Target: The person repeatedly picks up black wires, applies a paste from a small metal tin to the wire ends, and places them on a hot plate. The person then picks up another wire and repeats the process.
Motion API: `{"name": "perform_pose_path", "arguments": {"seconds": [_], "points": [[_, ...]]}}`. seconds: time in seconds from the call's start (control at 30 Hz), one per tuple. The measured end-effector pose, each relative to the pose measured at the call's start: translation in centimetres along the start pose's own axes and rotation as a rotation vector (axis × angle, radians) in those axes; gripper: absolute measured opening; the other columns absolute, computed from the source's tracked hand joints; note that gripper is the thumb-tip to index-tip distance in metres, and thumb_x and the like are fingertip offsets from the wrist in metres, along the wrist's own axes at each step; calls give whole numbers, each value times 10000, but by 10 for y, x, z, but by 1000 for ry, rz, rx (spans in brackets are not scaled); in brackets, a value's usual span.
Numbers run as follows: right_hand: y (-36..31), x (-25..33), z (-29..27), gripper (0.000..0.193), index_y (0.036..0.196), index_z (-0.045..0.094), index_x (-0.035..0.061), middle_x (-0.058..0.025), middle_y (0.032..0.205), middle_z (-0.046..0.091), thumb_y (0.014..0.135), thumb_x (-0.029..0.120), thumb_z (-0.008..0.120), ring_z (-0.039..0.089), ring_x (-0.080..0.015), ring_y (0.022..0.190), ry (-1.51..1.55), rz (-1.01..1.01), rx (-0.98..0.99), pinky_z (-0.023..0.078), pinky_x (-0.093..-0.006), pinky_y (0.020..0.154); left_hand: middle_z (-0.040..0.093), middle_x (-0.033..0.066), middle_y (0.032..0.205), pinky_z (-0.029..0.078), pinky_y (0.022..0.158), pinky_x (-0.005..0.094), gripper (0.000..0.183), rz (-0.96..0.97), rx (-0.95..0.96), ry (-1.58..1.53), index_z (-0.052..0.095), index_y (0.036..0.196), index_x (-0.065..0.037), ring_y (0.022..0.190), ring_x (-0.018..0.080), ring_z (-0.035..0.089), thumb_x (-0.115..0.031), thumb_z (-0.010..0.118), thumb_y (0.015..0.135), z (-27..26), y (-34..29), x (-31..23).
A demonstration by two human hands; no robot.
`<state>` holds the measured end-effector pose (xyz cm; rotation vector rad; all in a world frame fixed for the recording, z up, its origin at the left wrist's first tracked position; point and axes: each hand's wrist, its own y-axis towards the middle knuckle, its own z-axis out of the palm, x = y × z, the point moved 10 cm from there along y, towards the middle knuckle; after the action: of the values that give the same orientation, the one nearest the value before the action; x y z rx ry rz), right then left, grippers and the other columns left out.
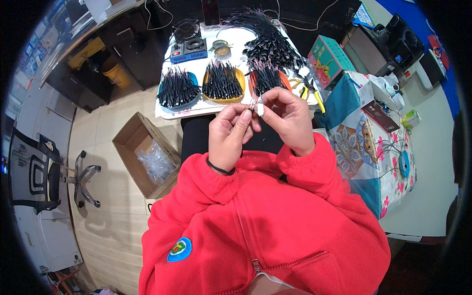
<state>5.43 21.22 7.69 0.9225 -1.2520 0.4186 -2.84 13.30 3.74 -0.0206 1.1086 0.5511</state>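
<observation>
Both hands meet at the near edge of the white table (pixel 169 114). My left hand (pixel 228 132) is closed, pinching the thin reddish wire ends (pixel 252 104) of what looks like a short black cable, mostly hidden by the fingers. Close against it, my right hand (pixel 290 118) is closed too, with a small white piece (pixel 260 108) between thumb and fingers; its exact kind is too small to tell. Beyond the hands, bundles of short black cables fill a blue tray (pixel 194 78), a yellow tray (pixel 242 81) and a red-orange tray (pixel 285 82).
A blue box-shaped device (pixel 189 55), a small fan (pixel 187 30) and a round tin (pixel 222 50) stand behind the trays. More black cables (pixel 270 42) are heaped at the back. Yellow-handled pliers (pixel 318 101) lie right. A cardboard box (pixel 135 137) with clear plastic sits on the floor.
</observation>
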Motion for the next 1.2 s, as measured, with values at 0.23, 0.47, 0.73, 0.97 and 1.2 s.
{"name": "perform_pose_path", "arguments": {"seconds": [0.23, 0.47, 0.73, 0.97, 1.2], "points": [[-12, -42, 23, 128, 1015, 568, 64, -6, 854, 626, 899, 97, 612, 586, -65, 750, 758, 355, 75, 456, -196, 649, 564, 34, 703, 238, 450, 172, 133, -177, 19, -351, 577, 1001, 19, 511, 31, 357, -101, 542, 953, 3, -7, 16], [-15, -48, 21, 155, 1035, 536, 64, -3, 854, 618, 901, 118, 592, 523, -22, 640, 577, 433, 131, 350, -144, 514, 565, 35, 674, 218, 443, 173, 146, -292, 88, -318, 604, 927, 10, 502, 30, 359, -128, 558, 939, -1, -10, 23], [-22, -77, 21, 155, 1039, 543, 79, 1, 822, 608, 902, 127, 595, 512, -22, 625, 712, 653, 251, 334, -156, 482, 615, 36, 713, 280, 466, 156, 153, -328, 125, 41, 638, 987, 36, 522, 10, 406, -80, 547, 946, -12, -7, 34], [-18, -123, 27, 264, 1136, 479, 44, -92, 944, 600, 897, 125, 557, 608, -186, 796, 984, 839, 261, 472, -275, 669, 607, 27, 746, 399, 542, 173, 148, -268, 116, 75, 650, 1010, 49, 641, 52, 521, -57, 580, 932, -31, 11, 51], [210, -138, -208, 214, 888, 685, -4, -102, 769, 686, 824, 197, 646, 643, -182, 685, -926, 248, -178, 509, -327, 641, 545, 14, 699, 246, 459, 168, 161, -446, -78, -82, 619, 996, 36, 535, 17, 373, -106, 560, 949, -72, 28, 85]]}}
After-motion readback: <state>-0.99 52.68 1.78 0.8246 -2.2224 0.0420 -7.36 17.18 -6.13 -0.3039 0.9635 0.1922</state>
